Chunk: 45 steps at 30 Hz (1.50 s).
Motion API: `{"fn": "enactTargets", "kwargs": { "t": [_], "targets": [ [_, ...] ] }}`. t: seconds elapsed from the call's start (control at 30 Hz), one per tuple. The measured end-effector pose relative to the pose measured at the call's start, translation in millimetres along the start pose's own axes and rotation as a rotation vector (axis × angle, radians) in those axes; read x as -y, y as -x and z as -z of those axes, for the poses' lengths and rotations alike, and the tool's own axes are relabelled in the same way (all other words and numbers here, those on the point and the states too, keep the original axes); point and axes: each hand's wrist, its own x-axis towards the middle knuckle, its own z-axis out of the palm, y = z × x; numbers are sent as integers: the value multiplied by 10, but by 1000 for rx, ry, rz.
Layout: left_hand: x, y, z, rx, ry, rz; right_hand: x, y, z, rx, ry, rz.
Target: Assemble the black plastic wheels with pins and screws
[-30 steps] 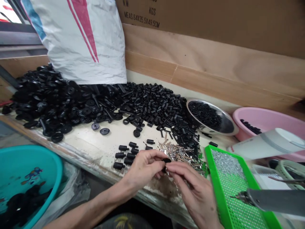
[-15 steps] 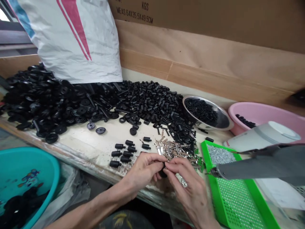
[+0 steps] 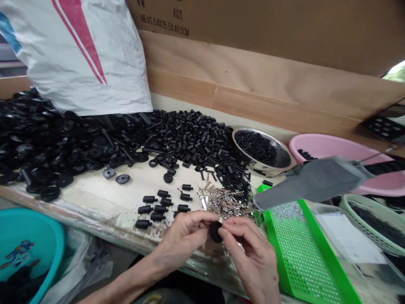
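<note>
My left hand [image 3: 185, 235] and my right hand [image 3: 249, 257] meet over the front edge of the workbench [image 3: 95, 196]. Between their fingertips they pinch a round black plastic part [image 3: 215, 232], with a small bright metal bit showing at its top edge. Just beyond my fingers lies a heap of silver metal clips [image 3: 223, 202]. A few black assembled plugs [image 3: 152, 209] stand in loose rows left of my left hand. Behind them spreads a large pile of black discs [image 3: 47, 147] and black plastic tubes [image 3: 190, 137].
A grey electric screwdriver [image 3: 311, 182] hangs over a green perforated tray [image 3: 294, 257] at my right. Also present are a steel bowl of black pieces [image 3: 261, 147], a pink basin [image 3: 335, 154], a teal basin [image 3: 28, 249] and a white woven sack [image 3: 76, 55].
The grey screwdriver has swung up and left, over the green tray. The view has turned right. More of the black part now shows between my fingers.
</note>
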Motion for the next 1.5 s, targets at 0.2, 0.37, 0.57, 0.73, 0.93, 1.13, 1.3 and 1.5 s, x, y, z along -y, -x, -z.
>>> {"fn": "enactTargets", "kwargs": {
  "t": [0.2, 0.37, 0.57, 0.73, 0.93, 1.13, 1.3, 1.5],
  "targets": [
    [31, 35, 24, -35, 170, -24, 34, -21, -29, 17, 29, 4],
    [70, 33, 46, -83, 105, -93, 10, 2, -63, 48, -74, -53],
    [54, 16, 50, -48, 188, -32, -57, 71, -92, 85, -128, -76],
    [25, 22, 78, 27, 200, 34, 15, 45, -79, 106, -35, 2],
    [130, 45, 60, -63, 314, 23, 40, 11, -137, 65, 17, 5],
    [155, -3, 58, -145, 388, 52, -35, 70, -186, 57, -61, 6],
    [122, -14, 100, -126, 429, 121, -74, 94, -168, 102, -69, 6],
    [78, 14, 86, -126, 247, -20, -92, 74, -188, 58, -51, -13]
  ]
}}
